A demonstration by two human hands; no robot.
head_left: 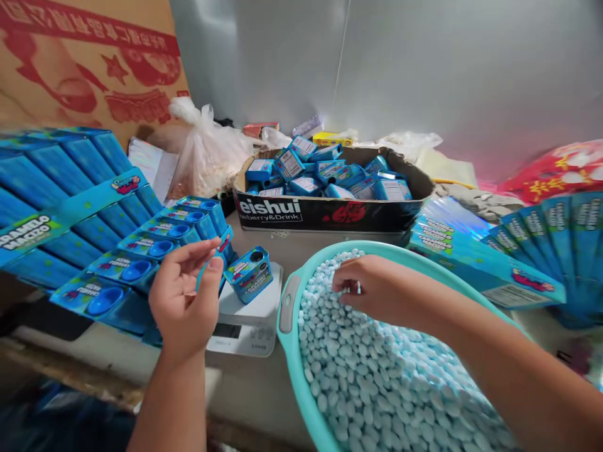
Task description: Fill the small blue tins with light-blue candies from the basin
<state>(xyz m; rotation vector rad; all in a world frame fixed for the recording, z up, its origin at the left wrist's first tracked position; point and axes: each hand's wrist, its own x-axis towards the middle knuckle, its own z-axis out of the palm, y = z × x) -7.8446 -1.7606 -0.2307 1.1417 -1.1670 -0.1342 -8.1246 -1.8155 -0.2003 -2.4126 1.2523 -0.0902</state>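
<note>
My left hand (186, 298) is raised with fingers curled and thumb bent in, left of the scale. A light-blue rounded edge, seemingly a cap (201, 276), shows between thumb and fingers. Close by, a small blue printed box (249, 276) stands on a white digital scale (260, 339), a dark round opening in its top. My right hand (360, 279) reaches into a turquoise basin (294, 351) of pale blue, pebble-like candies (358, 370). Its fingers curl down at the candy surface, and what they hold, if anything, is hidden.
Blue boxes with oval blue caps (136, 270) line up at left beside a large blue display carton (70, 207). Behind the scale, a black cardboard tray (362, 216) holds several small blue boxes. Blue cartons (485, 263) lie at right. A plastic bag (207, 150) sits against the wall.
</note>
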